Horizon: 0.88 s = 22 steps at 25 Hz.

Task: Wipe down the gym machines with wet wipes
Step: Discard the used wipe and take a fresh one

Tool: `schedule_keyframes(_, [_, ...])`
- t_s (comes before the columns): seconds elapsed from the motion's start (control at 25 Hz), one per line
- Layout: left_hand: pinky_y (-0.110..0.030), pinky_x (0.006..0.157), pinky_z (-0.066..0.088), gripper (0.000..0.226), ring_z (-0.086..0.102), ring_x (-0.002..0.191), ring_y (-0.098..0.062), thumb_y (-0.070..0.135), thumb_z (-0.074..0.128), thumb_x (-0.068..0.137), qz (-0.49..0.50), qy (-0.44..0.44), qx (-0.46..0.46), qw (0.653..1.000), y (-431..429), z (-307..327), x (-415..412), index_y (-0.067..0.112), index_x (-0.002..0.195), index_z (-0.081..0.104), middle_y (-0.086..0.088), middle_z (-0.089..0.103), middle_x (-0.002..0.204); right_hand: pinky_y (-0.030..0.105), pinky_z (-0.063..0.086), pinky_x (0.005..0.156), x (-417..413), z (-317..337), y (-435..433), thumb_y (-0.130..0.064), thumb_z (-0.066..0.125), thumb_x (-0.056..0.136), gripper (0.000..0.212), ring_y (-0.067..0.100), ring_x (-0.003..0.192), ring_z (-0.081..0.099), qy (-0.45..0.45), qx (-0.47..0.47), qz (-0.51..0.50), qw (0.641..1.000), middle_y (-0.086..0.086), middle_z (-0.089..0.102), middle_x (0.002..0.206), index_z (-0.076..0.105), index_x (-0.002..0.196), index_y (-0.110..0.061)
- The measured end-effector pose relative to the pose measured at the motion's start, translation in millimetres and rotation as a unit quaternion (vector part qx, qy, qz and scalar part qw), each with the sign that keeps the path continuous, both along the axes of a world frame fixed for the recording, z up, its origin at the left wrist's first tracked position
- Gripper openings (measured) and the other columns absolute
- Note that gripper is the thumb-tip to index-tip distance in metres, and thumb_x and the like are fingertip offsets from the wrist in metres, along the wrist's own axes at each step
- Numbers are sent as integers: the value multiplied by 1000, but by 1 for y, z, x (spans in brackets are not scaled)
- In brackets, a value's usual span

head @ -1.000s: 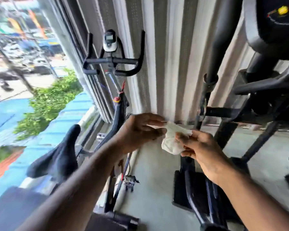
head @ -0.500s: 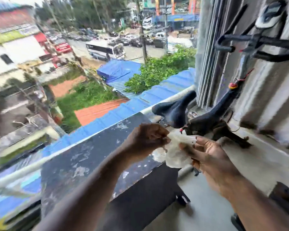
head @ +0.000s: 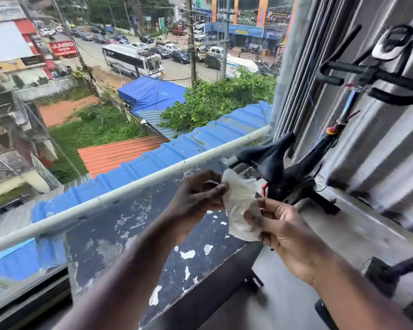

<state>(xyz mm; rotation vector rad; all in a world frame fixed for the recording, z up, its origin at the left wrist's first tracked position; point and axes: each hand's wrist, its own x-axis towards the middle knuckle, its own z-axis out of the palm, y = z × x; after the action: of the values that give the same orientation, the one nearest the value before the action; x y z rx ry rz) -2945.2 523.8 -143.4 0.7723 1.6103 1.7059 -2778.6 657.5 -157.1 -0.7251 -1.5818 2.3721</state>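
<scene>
The wet wipe (head: 240, 206) is up in the air mid-shot, white and crumpled, stretched between both hands and not touching any machine. The left hand (head: 196, 195) pinches its upper left edge with curled fingertips. The right hand (head: 287, 232) has the lower right part, thumb pressed on the front and fingers curled in behind. Both hands are closed on the wipe and hold nothing else.

Right behind the wipe, up and to the right, is the exercise bike (head: 303, 167). Its black saddle (head: 266, 154) sits just past the wipe's top corner, and the frame runs up to a red knob (head: 331, 130). Above that are the black handlebars (head: 377, 78) with a small console (head: 392, 42) on top. From this angle the wipe covers a bit of the bike's lower frame. The bike stands on a grey floor (head: 343, 236) beside a ribbed grey wall (head: 379, 158).

Under the hands and forearms there's a dark slab (head: 119, 236) with paint flaking off in white patches. Past it a white pipe (head: 129, 192) runs diagonally across. Beyond that are a blue corrugated roof (head: 157, 156), an orange roof (head: 119, 153) and green bushes (head: 219, 101). Further out is a street with a bus (head: 131, 59) and cars. At bottom right is part of another black machine (head: 382, 275), too blurry to say which.
</scene>
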Motion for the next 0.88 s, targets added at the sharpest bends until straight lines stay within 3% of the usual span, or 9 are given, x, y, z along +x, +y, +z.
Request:
schedule_keyframes(0.12, [-35, 72, 53, 20, 63, 79, -24, 13, 76, 93, -39, 3, 14, 999, 21, -4, 2, 4, 106, 65, -17, 72, 88, 18, 53, 59, 7, 9, 2, -17, 76, 88, 26, 10, 77, 70, 2, -15, -54, 998, 10, 77, 104, 75, 112, -8])
schedule_keyframes(0.24, [-37, 74, 48, 28, 61, 75, -24, 11, 79, 90, -41, 7, 10, 999, 36, -5, 3, 16, 107, 58, -17, 72, 83, 24, 55, 66, 10, 14, 13, -29, 78, 86, 41, 17, 86, 71, -2, -1, -87, 996, 15, 77, 111, 72, 118, -4])
schedule_keyframes(0.4, [-34, 73, 50, 16, 63, 74, -22, 11, 77, 94, -12, 52, -21, 998, 33, -14, -6, 8, 103, 65, -18, 72, 83, 25, 52, 63, -12, 4, 33, -19, 82, 81, 42, 19, 86, 70, -27, 26, -52, 998, 15, 77, 112, 71, 120, -6])
schedule_keyframes(0.56, [-28, 75, 54, 20, 68, 79, -12, 17, 83, 87, 57, 89, -104, 989, -17, -16, -3, 5, 102, 77, -15, 79, 94, 35, 54, 77, -61, -8, 30, -13, 81, 80, 51, 27, 95, 69, 6, 35, 74, 997, 17, 77, 109, 64, 129, -16])
schedule_keyframes(0.68, [-30, 68, 47, 18, 59, 75, -11, 17, 84, 88, 168, 117, -157, 966, -83, -12, 3, 3, 95, 76, -14, 72, 81, 40, 58, 83, -109, -6, -12, -8, 76, 89, 55, 31, 95, 73, 44, 72, 254, 964, 21, 77, 107, 60, 136, -32])
schedule_keyframes(0.8, [-29, 62, 38, 16, 49, 70, -11, 22, 83, 89, 327, 110, -195, 918, -179, -2, 28, 9, 88, 73, 0, 59, 74, 36, 57, 74, -149, -6, -99, -7, 73, 94, 20, 24, 85, 71, 92, 142, 410, 896, 10, 79, 98, 76, 112, -15])
schedule_keyframes(0.88, [-28, 65, 44, 20, 56, 68, -11, 31, 86, 85, 445, 102, -203, 866, -251, 9, 60, 16, 89, 74, 3, 64, 75, 34, 46, 71, -161, -5, -173, -12, 79, 92, 8, 19, 76, 62, 121, 177, 461, 861, 4, 75, 83, 80, 92, -21])
